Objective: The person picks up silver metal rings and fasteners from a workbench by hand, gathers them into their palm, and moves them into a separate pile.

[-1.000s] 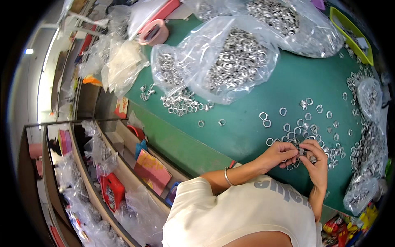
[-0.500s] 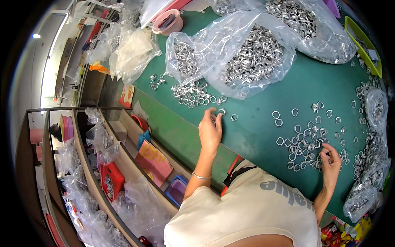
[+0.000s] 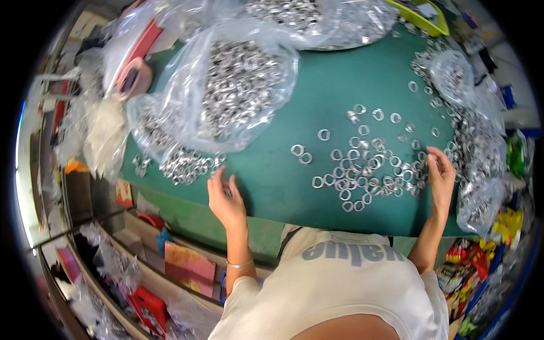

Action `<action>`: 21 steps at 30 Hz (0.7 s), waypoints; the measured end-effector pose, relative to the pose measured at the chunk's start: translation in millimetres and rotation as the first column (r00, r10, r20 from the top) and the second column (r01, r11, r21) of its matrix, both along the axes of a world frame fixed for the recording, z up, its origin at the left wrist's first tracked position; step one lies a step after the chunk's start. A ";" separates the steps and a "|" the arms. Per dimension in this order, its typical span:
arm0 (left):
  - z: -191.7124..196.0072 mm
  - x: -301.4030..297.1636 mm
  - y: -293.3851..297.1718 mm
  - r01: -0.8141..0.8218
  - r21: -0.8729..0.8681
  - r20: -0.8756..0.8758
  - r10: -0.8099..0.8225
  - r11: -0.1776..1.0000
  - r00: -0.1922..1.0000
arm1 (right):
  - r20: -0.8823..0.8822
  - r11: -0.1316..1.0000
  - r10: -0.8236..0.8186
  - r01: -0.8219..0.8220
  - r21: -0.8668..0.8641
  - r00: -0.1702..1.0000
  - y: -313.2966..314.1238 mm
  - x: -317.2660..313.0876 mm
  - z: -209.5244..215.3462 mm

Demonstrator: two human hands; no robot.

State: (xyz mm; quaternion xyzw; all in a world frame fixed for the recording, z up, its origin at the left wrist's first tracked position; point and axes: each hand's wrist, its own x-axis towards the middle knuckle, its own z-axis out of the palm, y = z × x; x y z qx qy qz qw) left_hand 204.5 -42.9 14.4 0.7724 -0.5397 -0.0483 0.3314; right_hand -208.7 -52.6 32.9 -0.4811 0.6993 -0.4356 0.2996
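Observation:
My left hand (image 3: 226, 203) is at the near edge of a small pile of silver metal rings (image 3: 187, 165), its fingers curled. A metal ring (image 3: 228, 191) glints between its thumb and fingers. Over on the right, my right hand (image 3: 443, 180) is at the right edge of a loose spread of similar rings (image 3: 365, 184). Its thumb and index fingertip come close together, and whatever is between them is too blurred to make out. Each ring looks like an open band with one flatter side.
A clear plastic bag full of rings (image 3: 243, 85) lies beyond the left pile on the green tabletop (image 3: 334, 73). More bagged rings (image 3: 479, 153) line the right side. A yellow-green basket (image 3: 425, 20) and a pink tub (image 3: 135, 79) stand farther back. Shelves with a red basket (image 3: 148, 309) are at lower left.
The view has swung to the right. My left hand has come up against the small pile. My right hand has moved from the spread's near right side to its far right edge.

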 end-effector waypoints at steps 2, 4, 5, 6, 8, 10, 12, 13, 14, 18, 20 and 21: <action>3.1 -26.4 0.5 0.175 -0.005 -0.159 -0.174 0.984 0.972 | -0.134 0.999 -0.034 0.036 0.011 0.990 -2.0 -15.8 0.2; 7.3 -64.6 2.2 0.352 0.027 -0.418 -0.309 0.936 0.854 | -0.279 0.998 -0.038 0.048 0.028 0.959 -12.4 -8.2 5.2; 8.5 -80.6 3.0 0.433 0.036 -0.503 -0.358 0.900 0.787 | -0.387 0.998 -0.014 0.038 0.054 0.922 -20.2 -0.2 10.1; 11.6 -95.3 1.9 0.525 0.016 -0.556 -0.429 0.851 0.712 | -0.459 0.999 0.034 -0.032 0.011 0.888 -26.2 8.6 9.5; 13.8 -119.2 0.9 0.655 0.005 -0.701 -0.464 0.756 0.541 | -0.580 0.994 0.082 -0.107 -0.009 0.810 -33.6 27.0 5.6; 16.3 -135.8 0.0 0.719 0.008 -0.798 -0.429 0.695 0.424 | -0.616 0.992 0.130 -0.095 0.089 0.777 -38.2 39.5 -0.9; 17.0 -141.9 -0.3 0.767 -0.001 -0.893 -0.345 0.642 0.288 | -0.603 0.981 0.190 -0.119 0.156 0.775 -37.5 40.2 0.0; 18.6 -142.2 -1.5 0.771 0.021 -0.957 -0.211 0.637 0.201 | -0.487 0.971 0.241 -0.200 0.134 0.840 -31.9 40.5 5.7; 20.5 -141.7 -2.6 0.776 0.045 -0.991 -0.068 0.630 0.113 | -0.360 0.955 0.296 -0.279 0.101 0.885 -25.0 43.4 13.7; 17.6 -148.9 -3.1 0.769 0.026 -0.967 0.212 0.639 -0.143 | -0.086 0.793 0.608 -0.607 0.045 0.789 -1.4 78.0 29.1; 7.2 -146.4 -3.8 0.751 0.055 -0.957 0.250 0.658 -0.149 | -0.007 0.799 0.602 -0.602 0.003 0.799 -6.5 74.7 29.6; 4.3 -144.4 -4.1 0.741 0.069 -0.951 0.268 0.668 -0.154 | 0.031 0.800 0.599 -0.599 -0.017 0.800 -11.7 71.6 28.8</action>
